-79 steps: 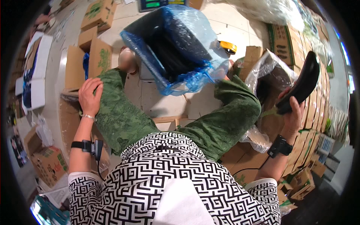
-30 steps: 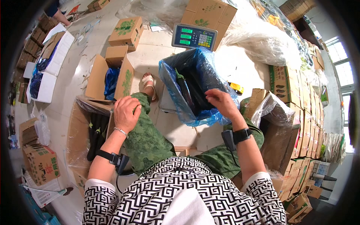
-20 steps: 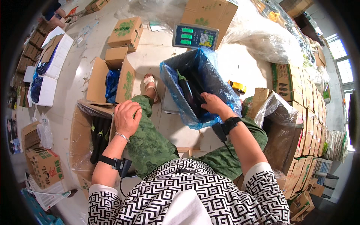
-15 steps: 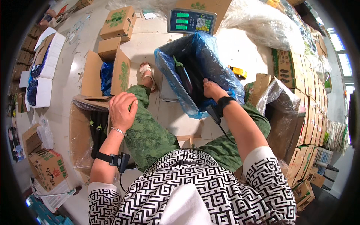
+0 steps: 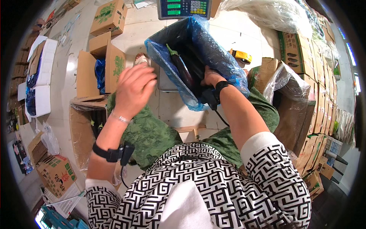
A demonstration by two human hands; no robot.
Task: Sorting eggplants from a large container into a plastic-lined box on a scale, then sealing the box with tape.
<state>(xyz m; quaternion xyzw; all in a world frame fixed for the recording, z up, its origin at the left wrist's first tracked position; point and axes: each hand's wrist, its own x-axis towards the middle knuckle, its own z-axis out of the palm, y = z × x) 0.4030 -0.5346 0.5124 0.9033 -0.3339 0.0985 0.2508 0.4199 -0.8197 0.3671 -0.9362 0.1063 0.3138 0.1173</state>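
A box lined with blue plastic film stands in front of me, tilted in the view. Inside lie dark purple eggplants, one with its green stem toward the far left corner. My right hand reaches into the box at its near right side, among the dark eggplants. Its fingers are mostly hidden there, so I cannot see whether they grip one. My left hand is raised above my left knee, fingers stretched out and holding nothing. Beneath the box shows the edge of a metal scale platform.
The scale's display panel stands beyond the box. Left of my knee are an open carton and a box of eggplants. A yellow tape dispenser lies at the right. Cartons are stacked along the right side.
My left hand has lifted off my left knee and moved up and right toward the box. My right hand stays inside the box, slightly deeper. The view has shifted a little.
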